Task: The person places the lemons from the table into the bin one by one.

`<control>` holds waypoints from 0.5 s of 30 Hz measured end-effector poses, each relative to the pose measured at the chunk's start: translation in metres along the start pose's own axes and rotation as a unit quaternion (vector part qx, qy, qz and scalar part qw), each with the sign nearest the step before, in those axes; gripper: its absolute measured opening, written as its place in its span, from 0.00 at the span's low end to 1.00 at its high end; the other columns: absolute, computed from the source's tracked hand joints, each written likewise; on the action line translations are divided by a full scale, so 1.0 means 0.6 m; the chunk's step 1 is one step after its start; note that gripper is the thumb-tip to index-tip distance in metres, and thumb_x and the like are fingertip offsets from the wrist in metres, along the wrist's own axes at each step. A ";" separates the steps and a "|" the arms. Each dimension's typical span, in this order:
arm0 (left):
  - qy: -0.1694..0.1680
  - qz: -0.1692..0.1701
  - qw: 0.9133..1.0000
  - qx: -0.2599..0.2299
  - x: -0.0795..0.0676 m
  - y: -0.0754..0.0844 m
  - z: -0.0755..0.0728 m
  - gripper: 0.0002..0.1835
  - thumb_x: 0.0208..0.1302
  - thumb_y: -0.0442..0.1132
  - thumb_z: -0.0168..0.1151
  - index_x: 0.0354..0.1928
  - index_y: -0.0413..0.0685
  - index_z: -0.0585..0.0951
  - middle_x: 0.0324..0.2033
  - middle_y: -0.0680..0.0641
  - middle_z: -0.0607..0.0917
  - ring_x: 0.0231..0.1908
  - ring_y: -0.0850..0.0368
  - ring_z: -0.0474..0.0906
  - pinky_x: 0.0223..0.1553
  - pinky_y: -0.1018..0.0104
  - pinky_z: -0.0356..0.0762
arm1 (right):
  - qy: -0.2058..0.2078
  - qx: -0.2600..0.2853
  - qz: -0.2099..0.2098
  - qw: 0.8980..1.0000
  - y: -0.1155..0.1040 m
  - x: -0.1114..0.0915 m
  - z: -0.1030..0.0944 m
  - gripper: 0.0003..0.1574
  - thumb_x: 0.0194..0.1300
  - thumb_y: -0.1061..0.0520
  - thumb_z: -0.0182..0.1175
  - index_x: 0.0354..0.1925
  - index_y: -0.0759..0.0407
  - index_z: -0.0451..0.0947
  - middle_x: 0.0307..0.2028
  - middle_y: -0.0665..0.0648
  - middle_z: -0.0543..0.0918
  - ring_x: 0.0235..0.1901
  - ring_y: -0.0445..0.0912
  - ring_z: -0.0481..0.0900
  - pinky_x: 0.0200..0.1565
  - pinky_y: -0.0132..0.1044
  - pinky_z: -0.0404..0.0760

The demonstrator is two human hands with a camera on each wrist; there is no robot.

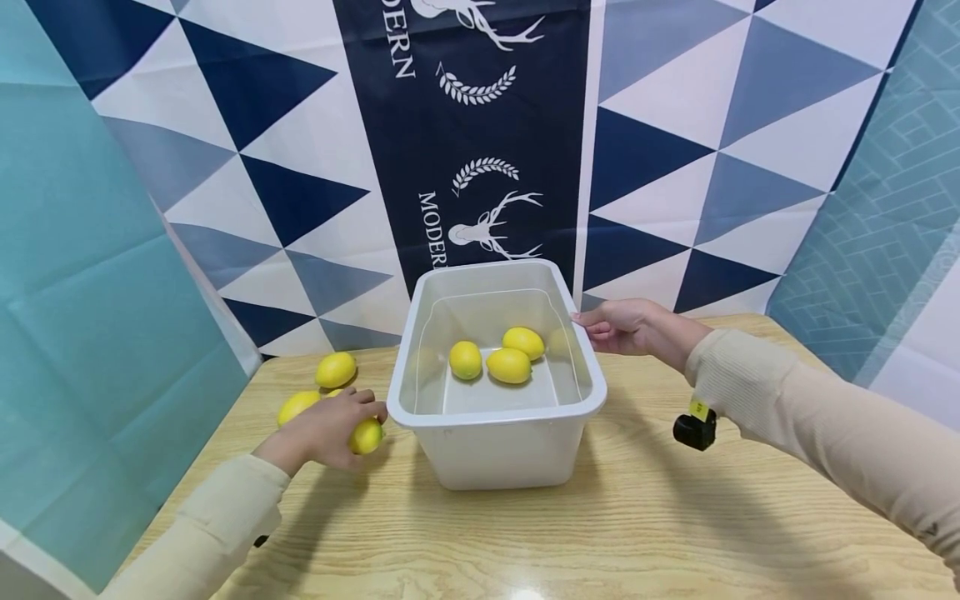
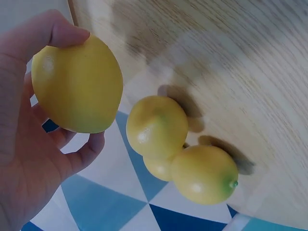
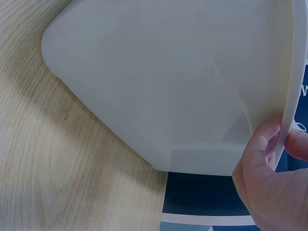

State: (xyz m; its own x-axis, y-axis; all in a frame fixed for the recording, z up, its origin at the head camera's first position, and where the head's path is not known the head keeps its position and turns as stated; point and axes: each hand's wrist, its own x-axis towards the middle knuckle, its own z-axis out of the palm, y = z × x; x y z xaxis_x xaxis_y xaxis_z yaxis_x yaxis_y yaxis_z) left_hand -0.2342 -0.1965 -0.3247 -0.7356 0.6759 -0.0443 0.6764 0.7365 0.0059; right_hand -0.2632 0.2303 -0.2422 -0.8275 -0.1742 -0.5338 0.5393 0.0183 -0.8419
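Note:
A yellow lemon [image 2: 79, 86] is gripped between the thumb and curled fingers of my left hand [image 1: 330, 429], just left of the bin and above the table. My right hand [image 1: 626, 327] pinches the right rim of the white plastic bin [image 1: 495, 450], thumb over the edge and fingers against the outer wall [image 3: 144, 86]. Inside the bin lie three lemons: one on the left [image 1: 466, 360], one in front [image 1: 509, 366] and one behind it [image 1: 523, 342]. Left of the bin, more lemons [image 1: 336, 369] sit close together, one partly hidden behind my left hand.
The wooden table [image 1: 480, 533] runs under everything. A patterned cloth [image 1: 300, 200] hangs behind the bin, with teal panels [image 1: 112, 333] at both sides. A small black device [image 1: 695, 429] hangs from my right sleeve.

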 end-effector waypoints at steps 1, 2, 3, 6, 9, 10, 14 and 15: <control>0.003 0.001 1.000 0.004 -0.001 0.000 -0.001 0.23 0.44 0.42 0.75 0.44 0.53 0.78 0.37 0.53 0.77 0.39 0.55 0.70 0.37 0.58 0.77 | 0.001 0.001 -0.001 1.000 0.000 0.000 0.000 0.09 0.71 0.59 0.55 0.47 0.59 0.67 0.30 0.49 0.81 0.30 0.37 0.81 0.41 0.25 0.84; 0.007 0.002 1.000 0.008 -0.002 0.000 -0.001 0.23 0.44 0.43 0.76 0.44 0.53 0.78 0.37 0.54 0.77 0.38 0.56 0.70 0.37 0.58 0.77 | 0.001 0.001 -0.001 1.000 0.000 0.000 0.001 0.09 0.71 0.59 0.55 0.47 0.59 0.67 0.29 0.49 0.81 0.30 0.37 0.82 0.41 0.25 0.84; 0.010 0.002 1.000 0.012 -0.004 0.000 -0.002 0.22 0.45 0.44 0.76 0.43 0.54 0.78 0.37 0.54 0.77 0.38 0.56 0.70 0.37 0.58 0.77 | 0.001 0.002 0.000 1.000 0.000 0.000 0.001 0.09 0.71 0.60 0.55 0.47 0.59 0.67 0.29 0.49 0.81 0.30 0.37 0.82 0.41 0.25 0.84; 0.020 0.004 1.000 0.022 -0.008 0.000 -0.004 0.21 0.47 0.45 0.75 0.43 0.55 0.78 0.37 0.54 0.77 0.39 0.56 0.69 0.37 0.58 0.77 | 0.003 0.005 0.001 1.000 0.001 0.000 0.002 0.09 0.71 0.59 0.55 0.47 0.59 0.67 0.29 0.49 0.81 0.30 0.37 0.81 0.41 0.25 0.84; 0.027 0.004 0.999 0.025 -0.011 -0.001 -0.008 0.21 0.46 0.44 0.75 0.43 0.55 0.78 0.37 0.54 0.77 0.38 0.56 0.69 0.38 0.58 0.77 | 0.007 0.007 0.002 1.000 0.002 -0.001 0.002 0.10 0.71 0.59 0.56 0.47 0.59 0.67 0.29 0.49 0.81 0.30 0.37 0.81 0.41 0.25 0.84; 0.029 0.004 0.999 0.024 -0.012 -0.002 -0.009 0.21 0.46 0.43 0.75 0.43 0.54 0.78 0.38 0.54 0.77 0.38 0.56 0.68 0.38 0.59 0.77 | 0.007 0.007 0.001 1.000 0.002 -0.001 0.002 0.10 0.71 0.59 0.56 0.47 0.58 0.67 0.29 0.49 0.81 0.30 0.37 0.81 0.41 0.25 0.84; 0.042 0.004 0.999 0.020 -0.013 -0.006 -0.014 0.22 0.41 0.39 0.75 0.42 0.55 0.78 0.38 0.54 0.77 0.38 0.56 0.68 0.37 0.60 0.76 | 0.007 0.008 -0.003 1.000 0.004 -0.001 0.003 0.10 0.71 0.59 0.56 0.47 0.58 0.67 0.30 0.49 0.81 0.31 0.37 0.81 0.42 0.25 0.84; 0.045 0.006 0.999 0.021 -0.013 -0.007 -0.016 0.22 0.41 0.39 0.74 0.42 0.55 0.78 0.37 0.54 0.77 0.39 0.56 0.69 0.37 0.60 0.76 | 0.007 0.009 -0.004 1.000 0.004 -0.001 0.003 0.10 0.71 0.59 0.56 0.47 0.58 0.67 0.30 0.49 0.81 0.31 0.37 0.81 0.42 0.25 0.84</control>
State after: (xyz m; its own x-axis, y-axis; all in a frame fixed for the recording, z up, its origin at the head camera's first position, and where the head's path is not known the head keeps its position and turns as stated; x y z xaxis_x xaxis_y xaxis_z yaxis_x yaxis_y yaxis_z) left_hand -0.2314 -0.2046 -0.3150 -0.7265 0.6856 0.0462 0.6846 0.7280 -0.0366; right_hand -0.2609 0.2288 -0.2437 -0.8340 -0.1600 -0.5281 0.5352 -0.0017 -0.8447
